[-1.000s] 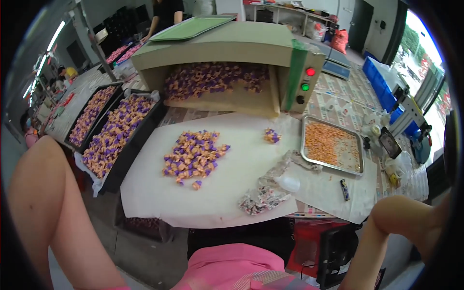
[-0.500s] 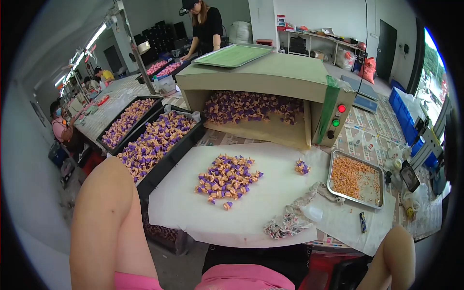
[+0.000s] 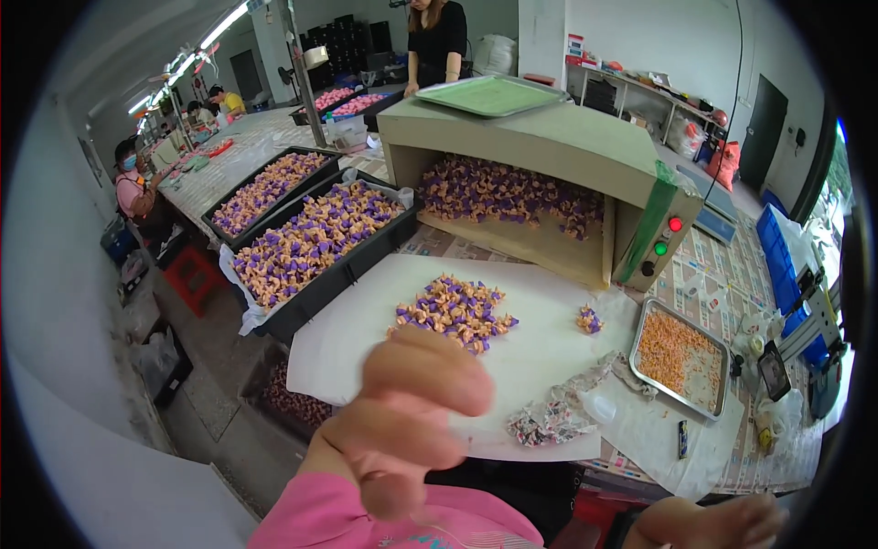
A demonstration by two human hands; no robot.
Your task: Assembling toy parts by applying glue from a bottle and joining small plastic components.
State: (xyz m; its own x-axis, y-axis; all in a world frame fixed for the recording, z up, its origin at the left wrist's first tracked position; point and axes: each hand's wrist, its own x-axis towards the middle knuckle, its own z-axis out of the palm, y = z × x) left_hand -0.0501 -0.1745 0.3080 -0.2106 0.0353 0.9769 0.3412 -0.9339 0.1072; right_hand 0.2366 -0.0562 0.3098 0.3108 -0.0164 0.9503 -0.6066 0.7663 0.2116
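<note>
My left hand (image 3: 412,412) hovers over the near edge of a white sheet (image 3: 357,357), its fingers loosely curled and apart, with nothing visible in them. Just beyond it lies a pile of small purple and peach pieces (image 3: 462,311), partly hidden by my fingers. A small cluster of the same pieces (image 3: 589,319) sits apart to the right. Low at the right, my right hand (image 3: 718,523) has its fingers stretched out and looks bare; it is nearest the table's front edge.
Black trays (image 3: 315,297) full of such pieces stand at left. A beige box machine (image 3: 512,137) with more pieces inside carries a green tray (image 3: 491,94). At right are a metal tray (image 3: 722,403) of small orange bits and crumpled paper (image 3: 553,416). A person (image 3: 437,41) stands behind.
My raised, bent arms have come down, and both hands are now in view. The whole view has shifted, so the table's things appear farther right. The piles look unchanged.
</note>
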